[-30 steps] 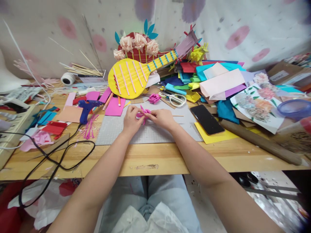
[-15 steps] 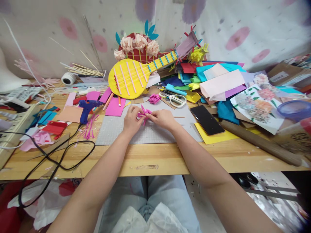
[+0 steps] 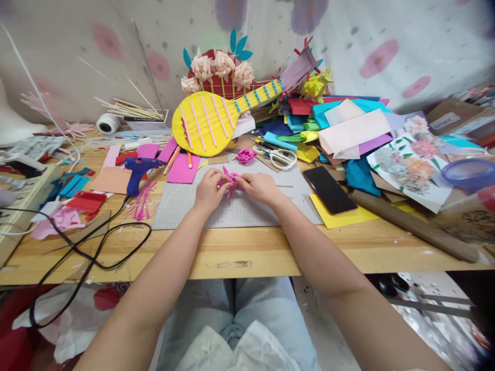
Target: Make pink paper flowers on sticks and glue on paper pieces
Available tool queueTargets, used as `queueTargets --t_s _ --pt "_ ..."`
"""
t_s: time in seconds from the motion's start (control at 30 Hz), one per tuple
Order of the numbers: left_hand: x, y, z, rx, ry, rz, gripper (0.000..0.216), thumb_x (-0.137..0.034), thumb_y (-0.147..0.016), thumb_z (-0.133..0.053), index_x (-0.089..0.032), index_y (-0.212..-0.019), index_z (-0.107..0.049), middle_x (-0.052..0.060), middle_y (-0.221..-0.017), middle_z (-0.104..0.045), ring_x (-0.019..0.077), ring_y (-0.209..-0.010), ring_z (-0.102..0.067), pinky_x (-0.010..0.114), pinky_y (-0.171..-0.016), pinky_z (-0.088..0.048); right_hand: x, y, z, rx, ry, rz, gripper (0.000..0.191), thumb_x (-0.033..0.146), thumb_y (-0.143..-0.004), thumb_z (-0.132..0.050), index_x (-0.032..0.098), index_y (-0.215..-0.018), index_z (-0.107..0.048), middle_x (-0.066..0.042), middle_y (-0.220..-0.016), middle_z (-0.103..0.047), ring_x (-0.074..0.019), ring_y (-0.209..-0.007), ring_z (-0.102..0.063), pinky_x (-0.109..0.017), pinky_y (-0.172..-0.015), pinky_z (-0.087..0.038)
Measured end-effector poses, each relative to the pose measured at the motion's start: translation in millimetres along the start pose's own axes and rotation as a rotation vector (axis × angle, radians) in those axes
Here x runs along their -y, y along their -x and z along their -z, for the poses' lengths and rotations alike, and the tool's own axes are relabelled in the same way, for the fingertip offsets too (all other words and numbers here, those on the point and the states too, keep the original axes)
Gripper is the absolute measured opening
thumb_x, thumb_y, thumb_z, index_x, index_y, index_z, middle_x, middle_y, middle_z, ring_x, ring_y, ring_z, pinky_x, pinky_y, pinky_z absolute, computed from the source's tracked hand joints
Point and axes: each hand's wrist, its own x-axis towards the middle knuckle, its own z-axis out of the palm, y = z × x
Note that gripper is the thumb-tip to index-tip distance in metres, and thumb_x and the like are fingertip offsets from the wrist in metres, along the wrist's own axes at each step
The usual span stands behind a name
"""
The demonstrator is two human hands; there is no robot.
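Above the grey cutting mat [image 3: 185, 211], a small magenta paper flower [image 3: 230, 178] with pointed petals is pinched between my two hands. My left hand [image 3: 211, 188] is closed on its left side, fingertips bent over a petal. From the right, my right hand [image 3: 255, 186] grips it with thumb and fingers. Parts of the flower are hidden behind the fingers. Just beyond the hands lies a finished-looking magenta paper rose [image 3: 246, 155], with white-handled scissors [image 3: 282, 158] to its right. A thin stick [image 3: 284, 186] rests on the mat beside my right hand.
At left a blue glue gun [image 3: 136, 175] stands with its black cable [image 3: 96, 257] looping over the table edge. A yellow paper lute [image 3: 204, 123] leans at the back. On the right are a phone [image 3: 328, 189], coloured paper [image 3: 351, 129] and a brown stick [image 3: 417, 226].
Both hands keep their hold on the magenta flower. My left hand has shifted slightly left, and the petals between the fingers sit at a slightly different angle.
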Motion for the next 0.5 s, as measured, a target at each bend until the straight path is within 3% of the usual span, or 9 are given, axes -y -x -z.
queueTargets --t_s 0.2,0.5 --pt "5.2 -1.2 1.6 0.069 -0.036 -0.007 0.010 -0.029 -0.077 -0.057 -0.019 -0.075 -0.059 0.002 -0.081 -0.055 0.0137 -0.078 -0.051 0.027 -0.071 -0.041 2.5 2.5 -3.1 -0.123 -0.109 0.131 0.022 0.034 -0.088 -0.039 0.021 -0.096 -0.056 -0.002 -0.098 -0.063 -0.0131 -0.082 -0.055 -0.023 -0.064 -0.031" --pt "9.0 -1.3 2.7 0.128 0.043 -0.011 0.012 -0.027 -0.079 -0.053 -0.019 -0.073 -0.060 0.001 -0.078 -0.054 0.0128 -0.076 -0.052 0.027 -0.072 -0.042 3.9 5.4 -3.9 -0.065 -0.139 0.213 0.019 0.031 -0.088 -0.040 0.021 -0.092 -0.055 -0.002 -0.096 -0.060 -0.0125 -0.081 -0.054 -0.023 -0.065 -0.032"
